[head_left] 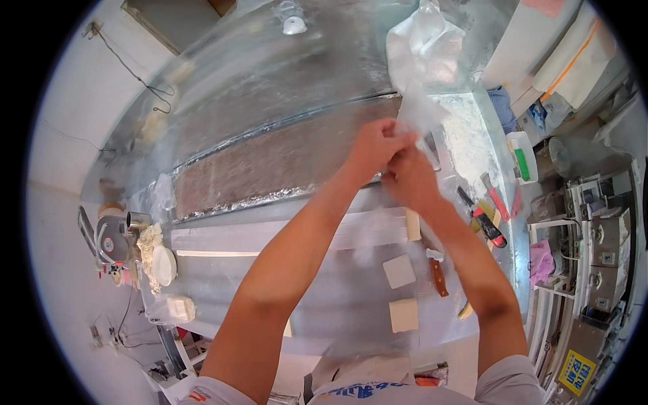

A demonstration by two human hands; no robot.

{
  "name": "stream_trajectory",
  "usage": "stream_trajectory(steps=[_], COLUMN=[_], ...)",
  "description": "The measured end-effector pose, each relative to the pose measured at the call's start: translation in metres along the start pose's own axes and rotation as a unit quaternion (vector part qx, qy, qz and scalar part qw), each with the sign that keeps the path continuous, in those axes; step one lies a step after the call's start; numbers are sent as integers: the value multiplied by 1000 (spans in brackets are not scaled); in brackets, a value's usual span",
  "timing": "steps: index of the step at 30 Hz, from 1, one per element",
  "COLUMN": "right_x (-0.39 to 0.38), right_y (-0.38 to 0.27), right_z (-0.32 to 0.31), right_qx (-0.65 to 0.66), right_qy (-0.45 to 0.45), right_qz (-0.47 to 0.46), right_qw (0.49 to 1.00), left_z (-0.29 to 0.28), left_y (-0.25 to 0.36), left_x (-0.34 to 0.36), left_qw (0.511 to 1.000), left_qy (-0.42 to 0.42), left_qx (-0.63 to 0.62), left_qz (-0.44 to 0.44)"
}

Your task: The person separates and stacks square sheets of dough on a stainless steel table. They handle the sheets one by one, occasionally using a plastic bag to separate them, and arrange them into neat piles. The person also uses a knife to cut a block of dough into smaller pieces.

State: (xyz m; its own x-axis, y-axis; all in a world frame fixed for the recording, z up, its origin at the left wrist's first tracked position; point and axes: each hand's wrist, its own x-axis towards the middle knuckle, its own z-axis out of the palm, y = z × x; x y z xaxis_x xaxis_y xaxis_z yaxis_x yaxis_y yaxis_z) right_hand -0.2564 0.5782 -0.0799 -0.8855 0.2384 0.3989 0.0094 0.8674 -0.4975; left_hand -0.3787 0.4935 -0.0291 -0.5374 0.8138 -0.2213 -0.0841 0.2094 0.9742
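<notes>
My two hands meet above the right end of a long brown slab (270,158) that lies under shiny clear film. My left hand (375,145) is closed, its fingers pinched at the lower end of a crumpled clear plastic bag (424,50). My right hand (413,177) is curled closed right beside it, at the same plastic; motion blur hides the exact grip. Nearer me lies a long pale strip (290,236), seemingly dough. Two pale square pieces (399,272) sit below its right end, near a wooden-handled tool (439,278).
White flour (470,145) fills a tray area at the right. A red-and-black knife (487,226) and brushes lie by my right forearm. At the left stand a scale (111,241), a metal cup (139,219), dough scraps (150,253) and a white bowl (164,265). A plastic roll (294,25) is far off.
</notes>
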Motion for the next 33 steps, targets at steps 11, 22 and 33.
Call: stream_trajectory(steps=[11,22,33], right_x=[-78,-78,-132], right_y=[-224,-370,-492], right_z=[-23,-94,-12], right_qx=[-19,258,334], right_qy=[-94,-70,-378], right_qz=[-119,-100,49], right_qw=[988,958,862], left_z=[-42,-130,-129], left_y=[6,18,-12], left_x=[-222,-510,-681], left_qw=[991,995,950], left_qy=[33,70,306], left_qx=[-123,-23,-6], left_qz=[-33,-64,64])
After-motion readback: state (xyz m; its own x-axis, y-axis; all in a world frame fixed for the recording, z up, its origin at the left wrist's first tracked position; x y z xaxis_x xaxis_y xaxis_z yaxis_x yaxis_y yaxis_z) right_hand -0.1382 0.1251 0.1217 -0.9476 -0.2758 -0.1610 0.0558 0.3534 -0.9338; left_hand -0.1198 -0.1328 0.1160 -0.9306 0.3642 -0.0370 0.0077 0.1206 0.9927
